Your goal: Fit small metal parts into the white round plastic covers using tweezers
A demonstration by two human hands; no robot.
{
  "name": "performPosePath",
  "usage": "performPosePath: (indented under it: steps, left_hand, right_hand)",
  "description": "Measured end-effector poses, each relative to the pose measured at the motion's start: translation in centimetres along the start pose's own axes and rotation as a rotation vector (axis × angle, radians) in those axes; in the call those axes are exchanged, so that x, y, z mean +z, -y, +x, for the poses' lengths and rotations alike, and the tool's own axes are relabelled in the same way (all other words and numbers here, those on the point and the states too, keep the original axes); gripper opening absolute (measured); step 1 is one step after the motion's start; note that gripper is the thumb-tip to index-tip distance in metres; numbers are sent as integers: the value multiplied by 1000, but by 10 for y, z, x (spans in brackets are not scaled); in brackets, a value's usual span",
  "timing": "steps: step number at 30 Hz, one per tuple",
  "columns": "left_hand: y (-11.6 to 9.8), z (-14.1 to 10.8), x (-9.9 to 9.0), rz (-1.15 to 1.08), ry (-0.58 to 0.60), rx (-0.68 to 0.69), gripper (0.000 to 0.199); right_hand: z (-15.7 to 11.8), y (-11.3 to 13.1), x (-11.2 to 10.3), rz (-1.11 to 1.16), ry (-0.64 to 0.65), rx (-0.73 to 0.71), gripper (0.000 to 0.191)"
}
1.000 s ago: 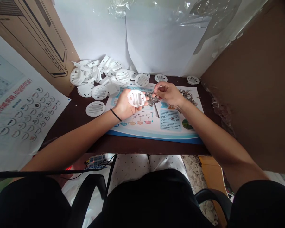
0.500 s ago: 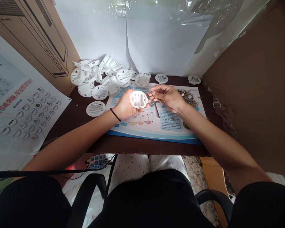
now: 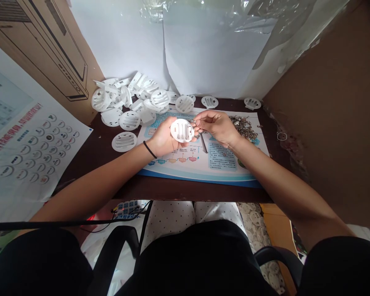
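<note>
My left hand grips a round white plastic battery holder, its slotted side facing up towards me. Close by its right edge, my right hand is closed in a pinch on a small metal piece, too small to make out fully. Under the hands lies a printed sheet, with a thin dark rod-like tool resting on it. A heap of small metal pieces sits just beyond my right wrist.
White plastic holders are piled at the back left, and single ones stand along the back, one at the far right. A cardboard wall bounds the right side. A poster leans at left. The table's front edge is near my lap.
The white holder in my left hand has shifted slightly right and tilted, closer to my right fingertips. My right hand has barely moved.
</note>
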State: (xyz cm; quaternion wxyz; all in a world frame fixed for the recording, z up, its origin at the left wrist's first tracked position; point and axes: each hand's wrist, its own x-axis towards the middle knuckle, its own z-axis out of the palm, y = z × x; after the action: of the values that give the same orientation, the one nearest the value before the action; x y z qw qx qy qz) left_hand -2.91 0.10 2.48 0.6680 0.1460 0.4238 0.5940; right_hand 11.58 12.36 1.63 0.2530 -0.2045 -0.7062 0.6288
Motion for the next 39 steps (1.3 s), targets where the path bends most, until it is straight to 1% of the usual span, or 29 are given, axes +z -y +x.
performPosePath:
  steps: [3, 6, 8, 10, 13, 15, 17, 21, 25, 32, 36, 39]
  left_hand:
    - [4, -2, 3, -6, 58, -10, 58]
    - [8, -5, 9, 58, 71, -19, 63]
    - [11, -5, 13, 85, 68, -12, 69]
    - [14, -3, 14, 64, 59, 11, 71]
    - [18, -1, 15, 4, 35, 30, 66]
    - [19, -1, 15, -3, 15, 10, 65]
    - [19, -2, 15, 10, 11, -8, 66]
    - [18, -3, 14, 39, 30, -18, 71]
    - [19, -4, 16, 66, 22, -37, 75]
    - [19, -4, 14, 84, 28, -45, 76]
    - [20, -4, 14, 90, 10, -43, 76]
    - [22, -3, 13, 103, 32, -49, 74]
  right_hand:
    - [-3, 7, 4, -127, -32, -60, 25]
    - [-7, 14, 7, -282, -53, -132, 19]
    - [-10, 18, 9, -358, -52, -152, 14]
    - [-12, 19, 11, -419, -48, -173, 11]
    - [-13, 19, 14, -530, -73, -270, 15]
    - [-13, 18, 16, -604, -98, -333, 16]
    - [-13, 17, 18, -657, -110, -361, 14]
    - [-13, 15, 19, -718, -119, -389, 14]
    - [-13, 13, 19, -752, -118, -400, 16]
    - [-13, 12, 22, -779, -117, -392, 15]
    - [-14, 9, 24, -797, -109, -391, 16]
    - [-14, 9, 25, -797, -117, -401, 16]
